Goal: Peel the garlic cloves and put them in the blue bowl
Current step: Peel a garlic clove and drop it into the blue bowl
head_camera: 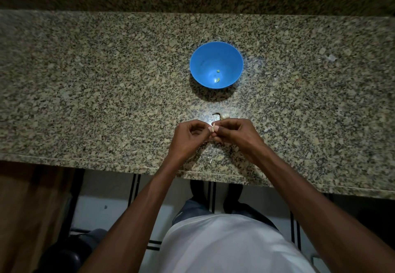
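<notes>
Head view looks down on a small pale garlic clove (213, 127), held above the near part of a speckled brown-and-beige granite counter (106, 84). Both hands meet on it: the left hand (189, 137) has its fingers curled and its thumb and forefinger tips pinching the clove's left side, and the right hand (234, 132), also curled, pinches the clove from the right with its fingertips. Only a sliver of the clove shows between the fingertips; whether its skin is partly off cannot be told.

Just beyond the right hand's knuckles, the rest of a whitish garlic bulb with a dark curved stem (222, 116) lies on the counter, partly hidden by that hand. Farther back sits a round blue plastic bowl (205, 59), upright, with two small yellowish peeled pieces (218, 75) on its bottom. Nothing lies between the hands and the bowl except the bulb.

A small pale scrap (331, 58) lies on the counter well to the right. Below the counter edge are a white shirt (224, 247) and a light tiled floor (102, 208).
</notes>
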The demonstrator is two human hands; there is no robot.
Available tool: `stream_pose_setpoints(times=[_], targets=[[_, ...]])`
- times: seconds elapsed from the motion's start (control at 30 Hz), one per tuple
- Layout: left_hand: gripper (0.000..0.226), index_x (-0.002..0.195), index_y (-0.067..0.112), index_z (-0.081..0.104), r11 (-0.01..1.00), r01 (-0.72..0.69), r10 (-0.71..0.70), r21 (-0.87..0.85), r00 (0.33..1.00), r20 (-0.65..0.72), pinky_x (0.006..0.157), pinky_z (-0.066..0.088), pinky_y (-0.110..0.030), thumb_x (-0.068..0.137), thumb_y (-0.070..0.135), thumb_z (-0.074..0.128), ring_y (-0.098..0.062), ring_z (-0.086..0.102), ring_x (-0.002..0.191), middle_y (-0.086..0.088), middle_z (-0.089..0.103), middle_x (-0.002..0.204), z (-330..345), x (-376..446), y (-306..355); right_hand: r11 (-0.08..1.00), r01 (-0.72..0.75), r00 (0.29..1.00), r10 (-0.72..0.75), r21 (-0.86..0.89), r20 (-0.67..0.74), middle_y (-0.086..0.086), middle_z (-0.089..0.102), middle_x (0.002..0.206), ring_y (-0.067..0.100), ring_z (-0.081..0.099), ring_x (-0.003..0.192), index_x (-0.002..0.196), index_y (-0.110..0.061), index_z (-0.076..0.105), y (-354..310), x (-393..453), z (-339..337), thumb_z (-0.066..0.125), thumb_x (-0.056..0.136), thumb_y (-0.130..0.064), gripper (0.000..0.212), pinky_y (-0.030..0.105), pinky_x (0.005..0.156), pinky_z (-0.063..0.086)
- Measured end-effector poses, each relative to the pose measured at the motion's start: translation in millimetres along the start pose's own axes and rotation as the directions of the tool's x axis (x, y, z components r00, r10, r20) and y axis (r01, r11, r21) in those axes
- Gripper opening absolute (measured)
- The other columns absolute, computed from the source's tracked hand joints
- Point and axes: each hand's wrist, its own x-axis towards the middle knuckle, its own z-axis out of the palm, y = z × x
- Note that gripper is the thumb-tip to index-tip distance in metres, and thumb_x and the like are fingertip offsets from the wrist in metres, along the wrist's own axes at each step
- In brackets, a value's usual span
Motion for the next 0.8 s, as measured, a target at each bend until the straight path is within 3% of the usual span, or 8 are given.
stream_pose_setpoints(times=[0.1,0.23,0.33,0.47,0.53,0.63,0.7,0.8], targets=[[0.011,0.099,0.012,0.077,0.991,-0.035,0.046,0.130,0.996,-0.080,0.076,0.065,-0.035,0.094,0.022,0.077,-0.012,0.076,0.081,0.001,0.078,0.086,8.5,0.4,-4.2,0.995,-0.040,0.999,0.041,0.096,-0.015,0.021,0.079,0.102,0.033,0.078,0.098,0.108,0.004,0.078,1.1,0.6,4.3,0.082,0.088,-0.002,0.022,0.036,0.088,0.064],[0.009,0.098,0.016,0.070,0.947,-0.105,0.140,0.304,0.985,-0.098,0.062,0.052,-0.017,0.099,0.025,0.069,-0.001,0.064,0.072,0.007,0.070,0.084,16.4,-1.9,-4.1,0.984,-0.091,0.995,0.097,0.154,-0.027,0.017,0.080,0.103,0.028,0.078,0.100,0.105,0.003,0.079,4.1,1.8,6.4,0.082,0.086,0.000,0.020,0.030,0.085,0.063],[0.008,0.101,0.015,0.064,0.924,-0.115,0.160,0.365,0.982,-0.097,0.063,0.046,-0.017,0.102,0.022,0.061,-0.006,0.061,0.075,0.002,0.067,0.089,17.7,-1.5,-5.1,0.984,-0.116,0.992,0.121,0.137,-0.028,0.017,0.080,0.100,0.027,0.078,0.095,0.103,0.001,0.078,6.7,1.6,6.7,0.078,0.089,0.004,0.014,0.029,0.082,0.063],[0.005,0.103,0.015,0.065,0.936,-0.040,0.128,0.351,0.964,-0.231,0.067,0.049,-0.017,0.102,0.018,0.061,-0.010,0.065,0.083,0.000,0.069,0.093,2.4,4.7,-4.8,0.990,-0.132,0.990,0.134,0.044,-0.039,0.024,0.078,0.101,0.028,0.078,0.089,0.110,0.007,0.075,11.1,-2.4,2.0,0.074,0.092,0.005,0.018,0.029,0.077,0.064],[0.006,0.101,0.014,0.068,0.931,-0.042,0.131,0.364,0.966,-0.225,0.068,0.054,-0.020,0.097,0.011,0.065,-0.011,0.067,0.083,0.002,0.071,0.091,-6.6,7.6,-8.2,0.990,-0.142,0.989,0.142,0.005,-0.035,0.023,0.078,0.102,0.030,0.077,0.092,0.113,0.006,0.075,14.0,-2.5,-2.2,0.072,0.095,0.004,0.019,0.031,0.079,0.064],[0.018,0.106,0.016,0.073,0.952,-0.062,0.116,0.300,0.979,-0.166,0.071,0.057,-0.022,0.092,0.004,0.070,-0.009,0.070,0.085,0.004,0.074,0.095,-11.2,4.8,-11.9,0.988,-0.132,0.991,0.128,-0.087,-0.047,0.019,0.079,0.101,0.027,0.077,0.086,0.115,0.003,0.076,12.8,-2.9,-2.8,0.070,0.097,0.002,0.019,0.035,0.082,0.065],[0.025,0.112,0.016,0.075,0.985,-0.041,0.057,0.170,0.994,-0.090,0.077,0.060,-0.022,0.088,0.012,0.082,-0.010,0.073,0.090,0.001,0.077,0.098,-7.5,-0.4,-10.1,0.987,-0.091,0.996,0.086,-0.136,-0.037,0.019,0.079,0.100,0.026,0.078,0.085,0.114,0.002,0.076,9.4,-4.1,-0.5,0.073,0.096,-0.001,0.018,0.034,0.082,0.065],[0.023,0.106,0.009,0.078,0.998,0.043,-0.043,-0.051,0.999,-0.007,0.086,0.063,-0.034,0.087,0.019,0.086,-0.020,0.077,0.094,-0.006,0.080,0.097,1.3,-6.7,-8.3,0.988,-0.045,0.999,0.042,-0.151,-0.022,0.017,0.080,0.094,0.026,0.079,0.084,0.107,0.002,0.076,5.7,-6.9,2.2,0.084,0.089,-0.010,0.023,0.031,0.077,0.064]])
